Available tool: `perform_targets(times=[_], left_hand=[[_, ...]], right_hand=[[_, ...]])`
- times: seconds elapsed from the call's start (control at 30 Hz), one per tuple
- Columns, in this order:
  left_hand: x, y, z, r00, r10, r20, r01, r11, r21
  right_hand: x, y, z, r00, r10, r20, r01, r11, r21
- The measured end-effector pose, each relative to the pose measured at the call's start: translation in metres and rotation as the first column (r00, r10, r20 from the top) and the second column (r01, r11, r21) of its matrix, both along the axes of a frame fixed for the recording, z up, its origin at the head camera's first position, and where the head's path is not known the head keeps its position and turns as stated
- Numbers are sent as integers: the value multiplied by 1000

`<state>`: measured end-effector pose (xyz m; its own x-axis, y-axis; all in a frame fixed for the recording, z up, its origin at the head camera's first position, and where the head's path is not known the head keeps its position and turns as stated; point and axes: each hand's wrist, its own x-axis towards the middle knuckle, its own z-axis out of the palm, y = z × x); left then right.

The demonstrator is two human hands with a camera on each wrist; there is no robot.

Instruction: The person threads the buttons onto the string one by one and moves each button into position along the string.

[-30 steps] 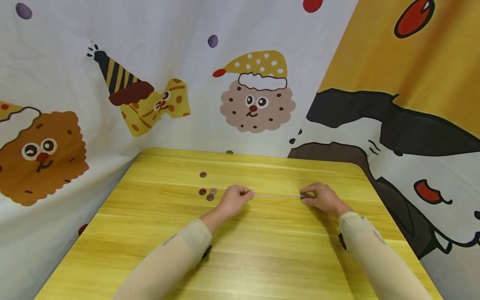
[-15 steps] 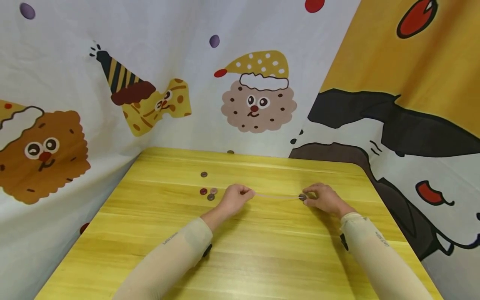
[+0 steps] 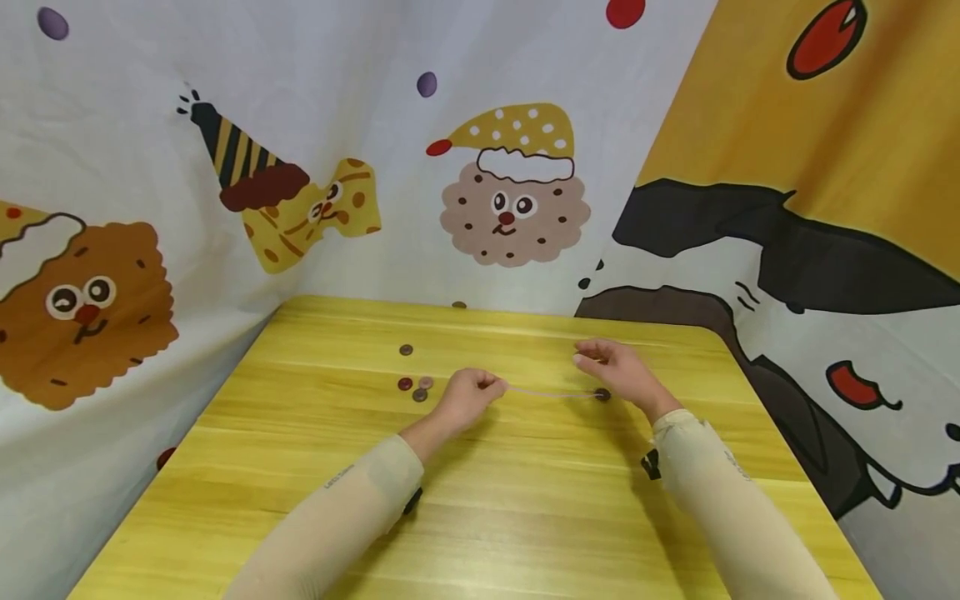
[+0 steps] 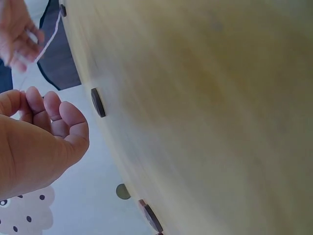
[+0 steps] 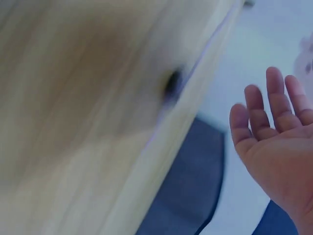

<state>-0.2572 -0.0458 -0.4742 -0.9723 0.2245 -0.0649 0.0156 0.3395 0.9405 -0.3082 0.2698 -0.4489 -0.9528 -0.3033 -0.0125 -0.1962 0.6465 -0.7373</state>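
My left hand (image 3: 467, 397) pinches one end of a thin pale string (image 3: 551, 394) between thumb and forefinger. From there the string runs right to a dark button (image 3: 603, 395) lying on the wooden table (image 3: 495, 517). In the left wrist view the other fingers of that hand are curled, and the string rises toward the button at the upper left. Just above and right of the button is my right hand (image 3: 618, 375), its fingers apart and holding nothing. The right wrist view shows its fingers (image 5: 280, 105) loosely extended, with the button (image 5: 173, 83) blurred beside the string.
Left of my left hand lie a dark red button (image 3: 405, 384), a pinkish button (image 3: 426, 382) and a grey-brown button (image 3: 420, 395). Another brown button (image 3: 406, 350) sits farther back. A printed curtain (image 3: 390, 275) hangs behind the table's far edge.
My right hand has let go of the button and the string near it, and moved up and left. The button stays on the table. My left hand keeps its pinch, and the string has slackened.
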Motion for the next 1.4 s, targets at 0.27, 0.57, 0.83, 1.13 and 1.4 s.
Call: perform_targets(times=[0.27, 0.57, 0.83, 1.13, 1.4], left_hand=[[-1, -1, 1, 1000, -7, 10, 7, 1000, 10], [-1, 1, 0, 1000, 2, 22, -2, 1000, 0], [0, 3, 2, 999, 7, 49, -8, 1000, 17], [-1, 5, 3, 999, 9, 46, -10, 1000, 22], [-3, 5, 4, 999, 15, 44, -16, 1000, 25]], right_hand=[[12, -78, -3, 972, 234, -13, -234, 971, -44], [21, -98, -14, 976, 214, -40, -215, 976, -21], [23, -91, -15, 986, 159, -57, -161, 986, -30], [21, -85, -18, 983, 171, -68, -174, 983, -50], [22, -86, -22, 985, 164, -54, -168, 982, -81]])
